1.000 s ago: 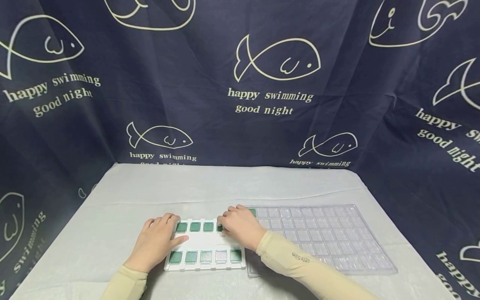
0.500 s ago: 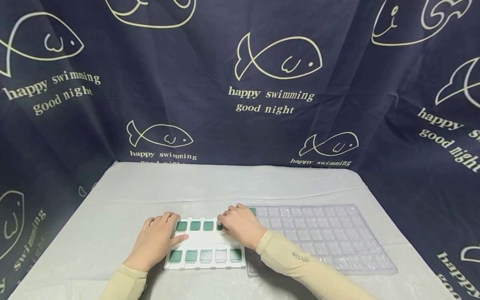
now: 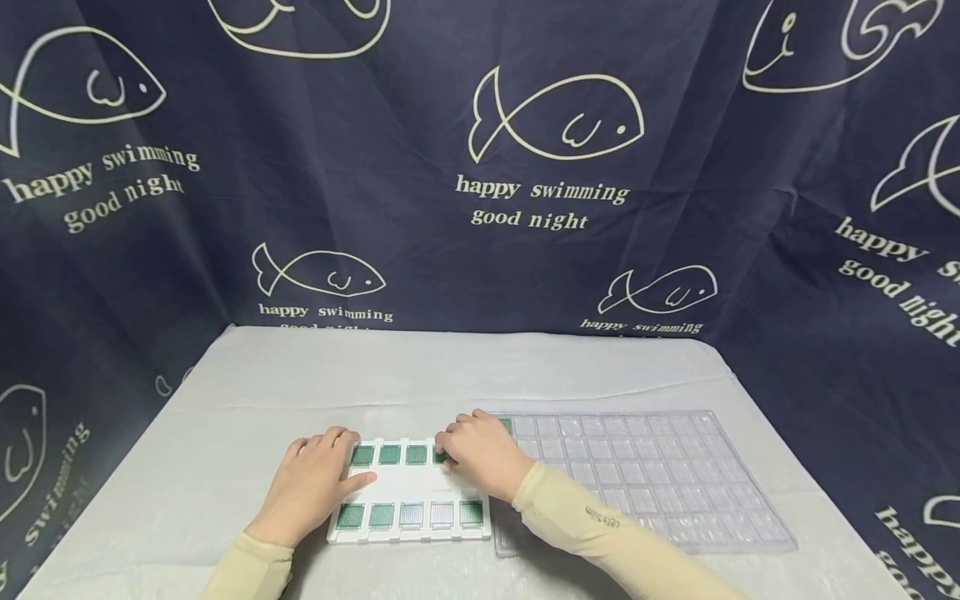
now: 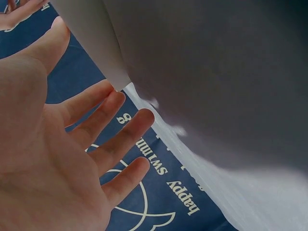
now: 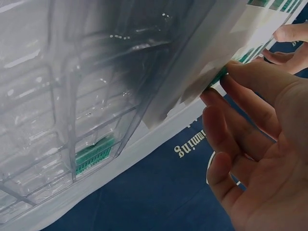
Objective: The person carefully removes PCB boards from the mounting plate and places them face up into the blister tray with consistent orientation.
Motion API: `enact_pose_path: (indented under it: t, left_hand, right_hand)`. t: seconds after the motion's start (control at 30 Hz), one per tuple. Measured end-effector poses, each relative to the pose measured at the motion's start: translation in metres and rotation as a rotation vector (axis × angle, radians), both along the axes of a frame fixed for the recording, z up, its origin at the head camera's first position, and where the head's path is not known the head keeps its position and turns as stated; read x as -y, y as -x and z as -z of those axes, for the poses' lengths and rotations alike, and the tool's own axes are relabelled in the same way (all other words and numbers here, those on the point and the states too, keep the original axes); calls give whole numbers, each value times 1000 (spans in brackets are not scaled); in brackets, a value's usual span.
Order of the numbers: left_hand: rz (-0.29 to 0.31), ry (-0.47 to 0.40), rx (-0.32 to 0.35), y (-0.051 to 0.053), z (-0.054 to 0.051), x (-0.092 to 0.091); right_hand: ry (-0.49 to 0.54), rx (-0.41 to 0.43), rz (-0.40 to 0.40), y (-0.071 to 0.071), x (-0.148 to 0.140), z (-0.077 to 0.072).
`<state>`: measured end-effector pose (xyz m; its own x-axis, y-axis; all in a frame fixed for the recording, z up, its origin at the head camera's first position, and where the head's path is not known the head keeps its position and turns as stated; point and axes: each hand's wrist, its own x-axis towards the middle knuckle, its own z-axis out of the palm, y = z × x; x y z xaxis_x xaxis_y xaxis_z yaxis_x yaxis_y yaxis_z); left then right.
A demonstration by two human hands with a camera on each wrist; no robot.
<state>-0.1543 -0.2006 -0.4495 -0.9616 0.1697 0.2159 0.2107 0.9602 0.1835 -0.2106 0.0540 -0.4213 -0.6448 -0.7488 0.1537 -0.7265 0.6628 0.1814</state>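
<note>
A white holder [image 3: 405, 481] carries two rows of small green perforated circuit boards [image 3: 389, 454] in the head view. My left hand [image 3: 307, 483] rests on its left side, thumb lying on top and fingers at the far left corner. In the left wrist view the fingers of this left hand [image 4: 77, 144] are nearly straight. At the holder's far right corner, my right hand [image 3: 483, 450] pinches a green circuit board [image 5: 219, 77] between thumb and index finger, as the right wrist view shows. The right hand hides part of that board and the holder's corner.
A clear plastic compartment tray [image 3: 645, 467] lies right of the holder, under my right forearm. One green circuit board [image 5: 95, 155] sits in its far left corner compartment. White cloth [image 3: 465, 367] covers the table; dark blue fish-print curtains [image 3: 420, 167] stand behind and at both sides.
</note>
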Motion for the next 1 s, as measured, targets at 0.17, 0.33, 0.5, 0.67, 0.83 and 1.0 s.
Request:
enact_pose_path:
  t: [0.17,0.33,0.5,0.67,0.83,1.0]
  left_hand:
    - [4,2,-1,-1,0,0]
    - [6,-1,-7,0,-1,-2]
    - [7,-3,-10,0,-1,-2]
    - [9,0,-17,0,-1,-2]
    - [10,-4,-19,-1,-1,-1]
    - [11,-2,-10,-1,-1,-1]
  right_hand:
    - [14,5,-5,2,0,0]
    - [37,6,-22,2,-2,-2]
    - [54,5,-32,1,-4,-2]
    - [60,-14,-42,0,-8,-4]
    - [63,-19,-41,-3,-14,-10]
    - [95,16,-27,-4,-21,-15]
